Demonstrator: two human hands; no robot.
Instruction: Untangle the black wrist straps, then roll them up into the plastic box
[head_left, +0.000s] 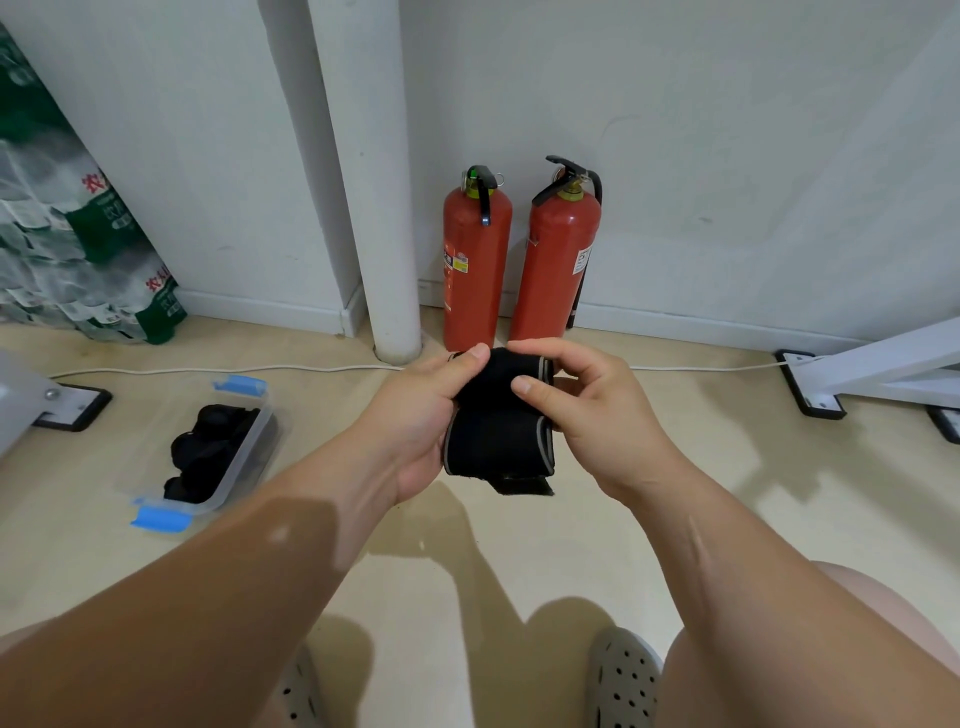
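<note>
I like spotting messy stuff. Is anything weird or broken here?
Nothing is broken or spilled. Only the wrist strap that the left hand and right hand hold has a loose end flap dangling below them, not rolled in yet. The plastic box sits open on the floor, with rolled straps inside.

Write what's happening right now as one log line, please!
left hand: grips black wrist strap, partly rolled | right hand: pinches it | plastic box: open, on floor, rolled straps inside
</note>
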